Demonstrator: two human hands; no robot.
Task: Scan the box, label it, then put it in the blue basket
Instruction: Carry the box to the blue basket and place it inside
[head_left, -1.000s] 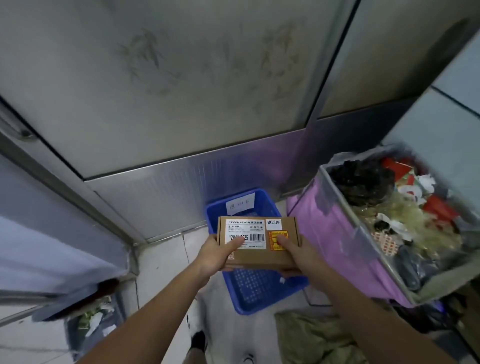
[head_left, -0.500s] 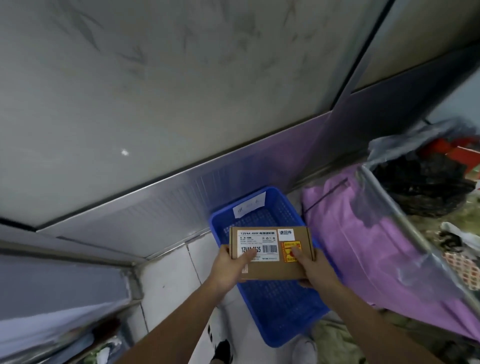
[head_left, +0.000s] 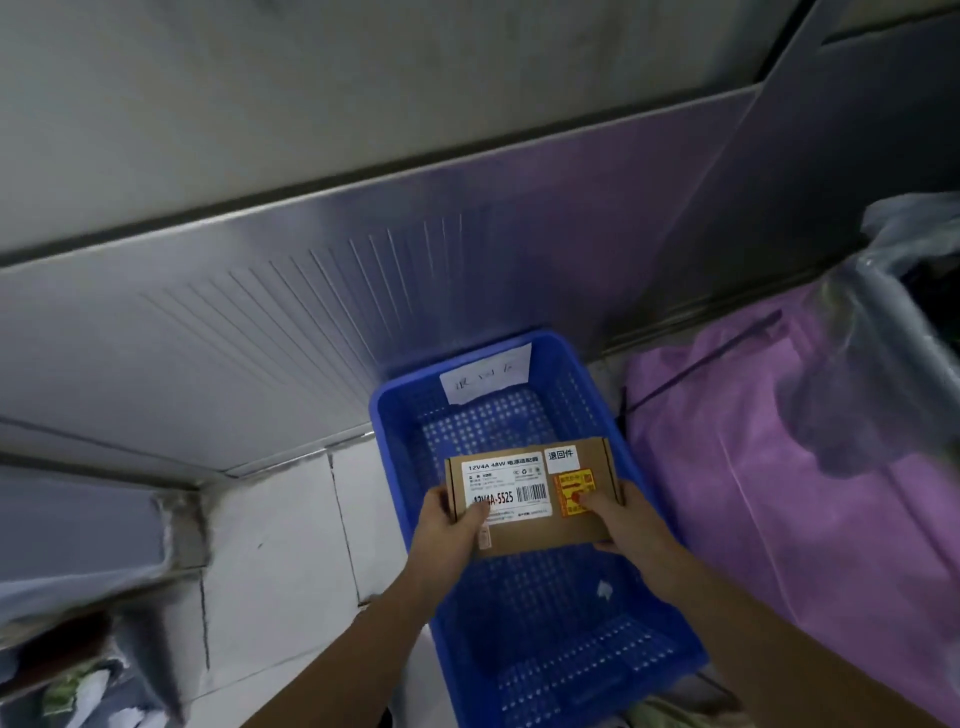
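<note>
So I've got the box (head_left: 535, 499) in both hands, held flat right over the open basket (head_left: 670, 649), label side up. Left hand (head_left: 449, 525) has a grip on the left edge with the thumb lying across the big white label (head_left: 506, 491), partly covering the printed "12V4A-5525" text. Right hand (head_left: 631, 522) grips the right edge, thumb pressed on the orange sticker (head_left: 574, 491). Above that sticker there's a small white tag (head_left: 561, 456) with three characters on it.

I can't tell if the box is touching the basket floor or just hanging above it, but it sits inside the basket's outline, toward the middle. The basket is blue mesh plastic sitting on the tiled floor (head_left: 270, 566), backed up against a ribbed metal panel (head_left: 249, 332). A handwritten paper note (head_left: 485, 376) is stuck on its far wall, and a little white scrap (head_left: 604, 590) lies on the mesh bottom.

Just to the right of the basket is a bin lined with a purple bag (head_left: 753, 467), clear plastic draped over its rim.
</note>
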